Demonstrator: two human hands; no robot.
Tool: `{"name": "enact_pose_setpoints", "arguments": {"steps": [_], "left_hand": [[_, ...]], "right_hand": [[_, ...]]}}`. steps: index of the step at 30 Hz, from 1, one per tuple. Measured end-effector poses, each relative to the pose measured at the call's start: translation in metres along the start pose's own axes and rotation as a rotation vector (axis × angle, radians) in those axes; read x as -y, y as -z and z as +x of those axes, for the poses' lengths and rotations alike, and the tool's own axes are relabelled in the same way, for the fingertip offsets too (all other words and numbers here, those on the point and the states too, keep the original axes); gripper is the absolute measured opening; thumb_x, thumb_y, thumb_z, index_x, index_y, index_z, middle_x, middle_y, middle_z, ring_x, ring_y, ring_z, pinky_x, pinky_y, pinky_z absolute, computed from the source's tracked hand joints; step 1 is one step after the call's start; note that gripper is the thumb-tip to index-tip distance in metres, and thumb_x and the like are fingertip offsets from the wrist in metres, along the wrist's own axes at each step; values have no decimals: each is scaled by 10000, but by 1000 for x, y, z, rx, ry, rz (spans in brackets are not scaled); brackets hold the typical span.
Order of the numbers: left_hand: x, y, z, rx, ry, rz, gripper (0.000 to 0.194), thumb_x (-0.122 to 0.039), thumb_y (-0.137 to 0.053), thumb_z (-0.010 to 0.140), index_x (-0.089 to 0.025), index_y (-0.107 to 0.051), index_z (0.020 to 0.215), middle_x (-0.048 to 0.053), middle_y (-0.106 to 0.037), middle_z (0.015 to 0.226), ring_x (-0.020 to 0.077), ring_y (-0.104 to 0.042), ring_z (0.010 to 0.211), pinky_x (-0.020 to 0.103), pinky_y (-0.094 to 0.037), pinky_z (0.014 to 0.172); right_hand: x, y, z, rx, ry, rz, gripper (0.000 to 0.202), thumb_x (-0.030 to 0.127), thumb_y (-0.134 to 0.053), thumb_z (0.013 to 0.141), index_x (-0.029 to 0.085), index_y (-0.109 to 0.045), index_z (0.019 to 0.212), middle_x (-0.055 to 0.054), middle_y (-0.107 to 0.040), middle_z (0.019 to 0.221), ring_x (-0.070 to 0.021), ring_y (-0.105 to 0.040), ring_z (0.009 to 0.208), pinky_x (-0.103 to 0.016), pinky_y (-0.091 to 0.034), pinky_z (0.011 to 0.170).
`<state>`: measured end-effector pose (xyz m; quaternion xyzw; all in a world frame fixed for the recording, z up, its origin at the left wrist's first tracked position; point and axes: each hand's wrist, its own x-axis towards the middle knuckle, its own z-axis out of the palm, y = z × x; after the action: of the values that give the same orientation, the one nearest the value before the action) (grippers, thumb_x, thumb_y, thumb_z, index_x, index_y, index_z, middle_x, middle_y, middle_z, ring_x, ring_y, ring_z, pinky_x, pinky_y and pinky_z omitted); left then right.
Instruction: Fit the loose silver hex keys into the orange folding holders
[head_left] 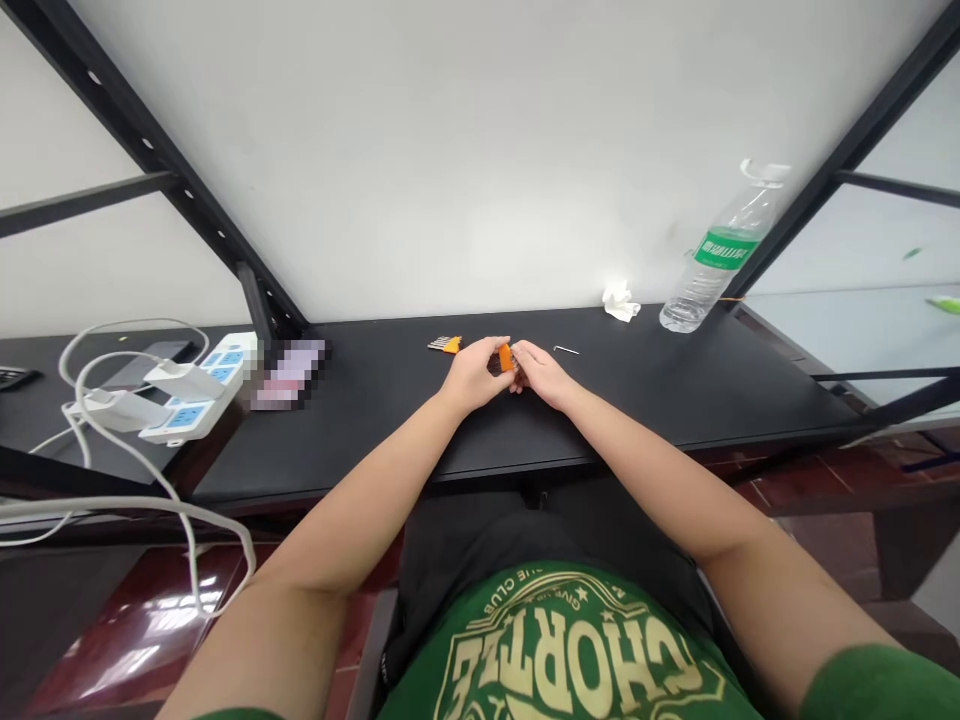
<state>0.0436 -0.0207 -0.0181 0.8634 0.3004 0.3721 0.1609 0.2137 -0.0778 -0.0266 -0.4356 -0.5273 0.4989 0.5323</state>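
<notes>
My left hand (480, 374) pinches a small orange hex key holder (505, 357) between thumb and fingers, just above the black tabletop. Closed against the holder's right side is my right hand (541, 374), its fingertips on small metal hex keys, mostly hidden by the fingers. Left of my hands lies another orange piece (452, 344) with several metal hex keys (439, 344) sticking out of it. To the right, a single L-shaped hex key (567, 350) lies loose on the table.
A clear water bottle (724, 250) with a green label stands at the back right, beside a crumpled white tissue (619, 300). On the left are a blurred phone-like item (291, 374), a white power strip (206, 385) and loose white cables (135, 460). Black metal posts (150, 150) frame the table (360, 400).
</notes>
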Motion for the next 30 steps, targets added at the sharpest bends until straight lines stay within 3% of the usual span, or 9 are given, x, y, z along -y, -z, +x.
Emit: {"name": "enact_pose_setpoints", "arguments": {"steps": [10, 12, 14, 16, 17, 21, 30], "left_hand": [[-2, 1, 2, 83, -49, 67, 516, -261, -764, 796, -212, -634, 1293, 92, -753, 1240, 284, -722, 1155, 448, -560, 1041], [-2, 2, 3, 99, -39, 75, 513, -267, -762, 801, -217, -633, 1296, 91, -752, 1230, 284, -724, 1131, 451, -558, 1034], [0, 3, 3, 117, -25, 79, 497, -278, -758, 813, -219, -634, 1291, 84, -759, 1190, 281, -729, 1087, 456, -559, 1021], [2, 4, 3, 140, -7, 79, 478, -297, -753, 826, -228, -635, 1283, 71, -763, 1157, 275, -731, 1049, 459, -562, 1004], [3, 4, 3, 151, 5, 76, 472, -307, -752, 830, -235, -634, 1281, 62, -764, 1144, 272, -730, 1038, 457, -564, 993], [4, 6, 2, 177, 28, 62, 460, -326, -749, 834, -247, -634, 1272, 47, -761, 1118, 262, -729, 1008, 433, -577, 941], [4, 9, 3, 167, 55, 36, 430, -336, -746, 836, -257, -631, 1243, 39, -765, 1101, 259, -732, 989, 417, -585, 897]], "right_hand": [[3, 12, 2, 46, -39, 24, 442, 652, -737, 861, 232, -609, 907, 21, -638, 712, -153, -616, 622, -277, -484, 584], [6, 22, 2, -72, 7, -143, 403, 628, -692, 897, 229, -632, 877, 6, -644, 720, -168, -614, 648, -299, -497, 623], [10, 40, 2, -282, 73, -420, 362, 559, -636, 947, 224, -648, 810, -13, -647, 740, -187, -617, 702, -327, -510, 703], [12, 62, 2, -450, 96, -797, 214, 388, -657, 939, 213, -704, 825, -47, -675, 864, -213, -628, 837, -355, -514, 840], [12, 73, 2, -468, 57, -958, 144, 311, -666, 922, 204, -738, 859, -70, -683, 947, -224, -630, 896, -365, -507, 891], [9, 97, 3, -389, -112, -1272, 229, 201, -629, 925, 206, -813, 1062, -123, -676, 1154, -250, -626, 1037, -366, -495, 956], [8, 87, 3, -299, -170, -1395, 343, 174, -536, 975, 208, -818, 1168, -137, -700, 1229, -291, -631, 1133, -391, -498, 977]]}}
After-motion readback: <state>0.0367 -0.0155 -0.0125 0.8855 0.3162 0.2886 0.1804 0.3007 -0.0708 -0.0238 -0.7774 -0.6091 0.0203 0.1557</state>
